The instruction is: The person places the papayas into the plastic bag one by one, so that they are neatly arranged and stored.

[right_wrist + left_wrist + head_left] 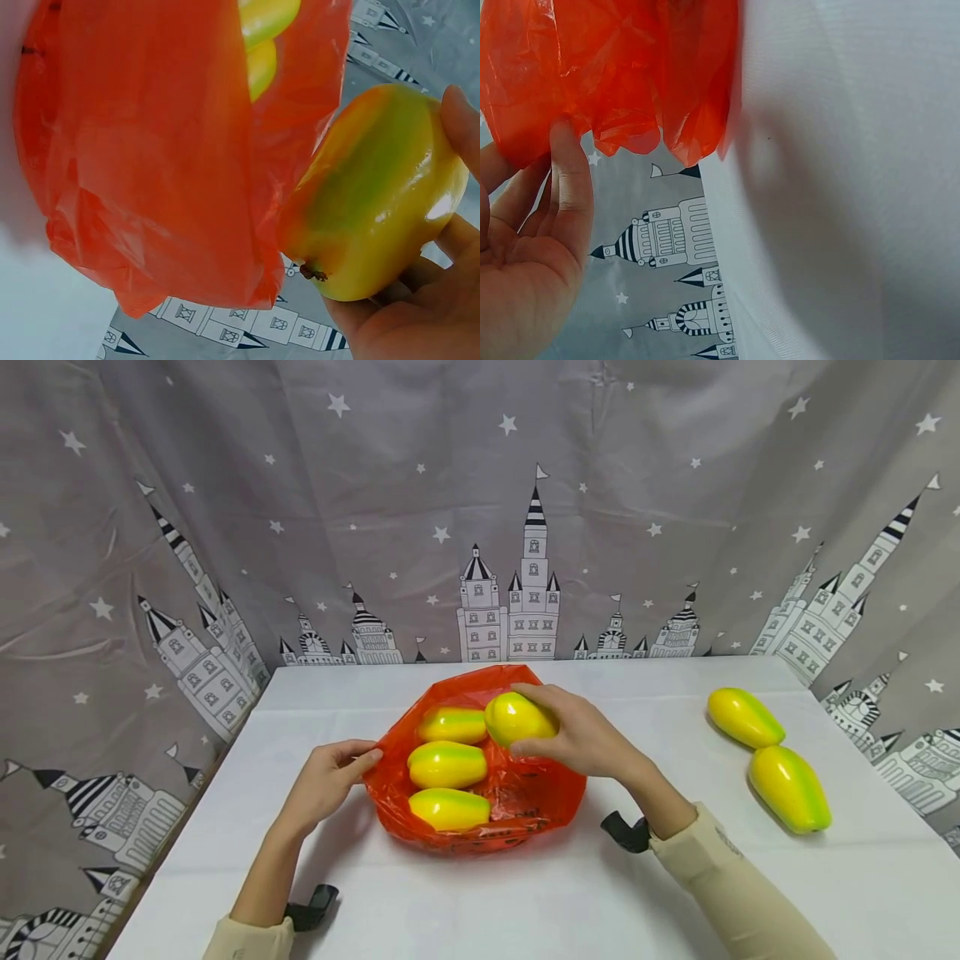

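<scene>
A red plastic bag (538,793) lies with its mouth spread wide. Inside it, three yellow-green papayas (448,765) are stacked in a column on the left. The left hand (324,781) pinches the bag's left rim between thumb and fingers; the left wrist view shows the crinkled red film (615,67) above those fingers. Over the bag's right half, the right hand (581,731) grips another papaya (517,718). Seen from the right wrist, this papaya (382,195) has a green stripe and a dark stem stub, and sits beside the bag's rim.
Two more papayas, an upper one (742,717) and a lower one (789,789), lie touching at the right of the white table (480,914). Behind the table hangs a grey curtain (420,510) printed with castles and stars. Black wrist mounts (313,908) show near both sleeves.
</scene>
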Motion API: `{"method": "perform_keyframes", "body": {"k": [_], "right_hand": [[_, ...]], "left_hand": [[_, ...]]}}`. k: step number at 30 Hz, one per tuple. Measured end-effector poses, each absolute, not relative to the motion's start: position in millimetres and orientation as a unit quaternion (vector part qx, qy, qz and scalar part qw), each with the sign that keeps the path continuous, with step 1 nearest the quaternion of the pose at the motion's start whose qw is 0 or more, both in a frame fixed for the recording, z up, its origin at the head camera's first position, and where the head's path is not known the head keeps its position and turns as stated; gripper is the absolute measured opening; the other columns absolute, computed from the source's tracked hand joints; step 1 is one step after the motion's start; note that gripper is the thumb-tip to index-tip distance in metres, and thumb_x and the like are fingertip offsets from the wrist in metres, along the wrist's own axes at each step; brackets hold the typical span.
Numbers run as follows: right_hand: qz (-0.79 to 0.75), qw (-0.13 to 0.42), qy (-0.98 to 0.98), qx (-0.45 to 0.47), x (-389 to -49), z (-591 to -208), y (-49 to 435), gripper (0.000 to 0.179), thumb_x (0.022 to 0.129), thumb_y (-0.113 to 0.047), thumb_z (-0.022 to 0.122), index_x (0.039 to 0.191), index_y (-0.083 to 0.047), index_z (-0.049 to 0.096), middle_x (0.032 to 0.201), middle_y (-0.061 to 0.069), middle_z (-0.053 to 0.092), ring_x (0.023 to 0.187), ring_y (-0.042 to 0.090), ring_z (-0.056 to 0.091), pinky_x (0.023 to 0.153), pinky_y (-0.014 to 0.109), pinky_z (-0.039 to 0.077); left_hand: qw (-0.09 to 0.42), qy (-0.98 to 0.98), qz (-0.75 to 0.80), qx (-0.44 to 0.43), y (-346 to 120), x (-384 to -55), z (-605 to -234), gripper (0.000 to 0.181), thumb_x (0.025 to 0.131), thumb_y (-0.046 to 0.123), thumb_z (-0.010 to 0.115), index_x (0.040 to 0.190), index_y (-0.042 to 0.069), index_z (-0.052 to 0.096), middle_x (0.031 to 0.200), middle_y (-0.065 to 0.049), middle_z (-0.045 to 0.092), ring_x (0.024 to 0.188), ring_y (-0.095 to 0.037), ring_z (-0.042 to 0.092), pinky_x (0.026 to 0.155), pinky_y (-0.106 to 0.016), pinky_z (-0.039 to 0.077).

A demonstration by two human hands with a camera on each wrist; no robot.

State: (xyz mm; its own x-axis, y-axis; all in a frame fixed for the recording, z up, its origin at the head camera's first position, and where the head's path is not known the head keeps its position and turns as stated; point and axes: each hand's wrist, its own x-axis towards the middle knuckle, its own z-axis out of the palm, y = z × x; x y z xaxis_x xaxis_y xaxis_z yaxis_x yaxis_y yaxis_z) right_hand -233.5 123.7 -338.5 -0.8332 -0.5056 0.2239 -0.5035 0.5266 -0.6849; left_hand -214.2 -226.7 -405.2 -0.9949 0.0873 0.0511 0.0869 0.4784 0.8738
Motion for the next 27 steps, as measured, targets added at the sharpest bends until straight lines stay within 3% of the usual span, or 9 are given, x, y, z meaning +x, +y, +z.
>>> {"method": "perform_keyframes", "body": {"k": [8, 15, 27], "right_hand": [[-0.392, 0.021, 0.873, -0.289, -242, -340, 118, 0.068, 0.089, -0.031, 0.074, 0.148, -0.012, 0.046, 0.119, 0.004, 0.060, 0.098, 0.021, 0.055, 0.084, 0.037, 0.050], [-0.390, 0.031, 0.877, -0.280, -248, -344, 116, 0.057, 0.084, -0.032, 0.080, 0.131, -0.015, 0.052, 0.108, 0.002, 0.061, 0.093, 0.021, 0.056, 0.079, 0.037, 0.051], [-0.378, 0.032, 0.880, -0.284, -259, -350, 112, 0.057, 0.084, -0.030, 0.080, 0.132, -0.012, 0.057, 0.111, 0.001, 0.060, 0.096, 0.021, 0.055, 0.081, 0.035, 0.051]], "left_hand": [[0.000, 0.858, 0.511, 0.056, -227, -215, -405, 0.034, 0.101, 0.019, 0.058, 0.120, -0.009, 0.065, 0.106, -0.019, 0.069, 0.088, -0.023, 0.066, 0.077, -0.027, 0.057], [0.004, 0.854, 0.517, 0.058, -228, -216, -408, 0.034, 0.101, 0.017, 0.058, 0.121, -0.010, 0.064, 0.106, -0.019, 0.069, 0.089, -0.023, 0.065, 0.076, -0.027, 0.057], [0.006, 0.855, 0.515, 0.057, -228, -216, -408, 0.034, 0.101, 0.017, 0.058, 0.121, -0.010, 0.064, 0.107, -0.019, 0.069, 0.089, -0.024, 0.065, 0.076, -0.027, 0.057]]}}
